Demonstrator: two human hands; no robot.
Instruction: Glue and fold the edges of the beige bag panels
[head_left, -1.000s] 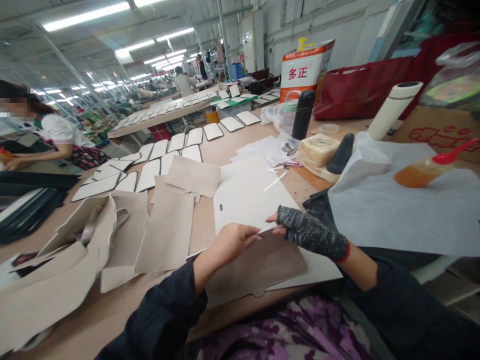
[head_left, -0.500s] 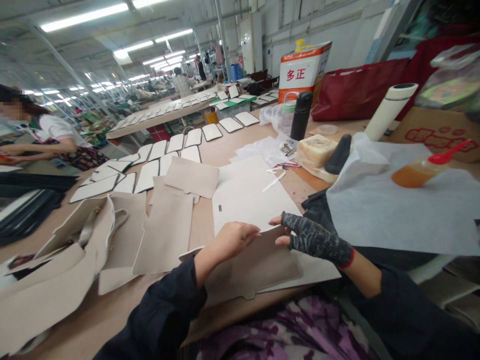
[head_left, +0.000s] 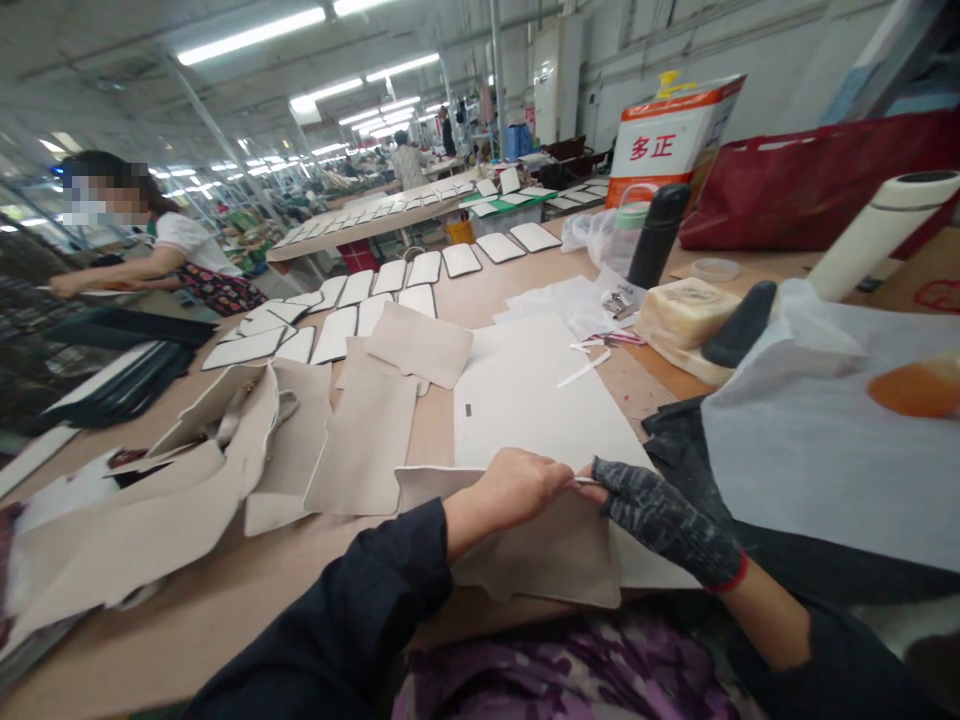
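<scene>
A beige leather-like panel (head_left: 555,560) with a pale edge lies in front of me, its far edge lifted in my fingers. My left hand (head_left: 521,490) is closed on that edge, thumb and fingers pinched together. Close beside it, my right hand (head_left: 667,515), in a dark grey fingerless glove with a red cuff, pinches the same edge. Part of the panel is hidden under my left hand and sleeve. Beneath and beyond it rests a large white sheet (head_left: 540,390) with a small dark mark.
Beige panels (head_left: 364,435) and a half-formed beige bag piece (head_left: 225,470) lie to the left. Rows of white dark-edged pieces (head_left: 336,335) stand behind. On the right are a black bottle (head_left: 660,235), a wrapped yellowish block (head_left: 686,310) and white paper (head_left: 825,420). A co-worker (head_left: 199,260) stands at left.
My view has turned left, so the scene sits further right. My hands have come closer together, and my left fingers have curled tighter on the panel's edge. The co-worker's arms have moved.
</scene>
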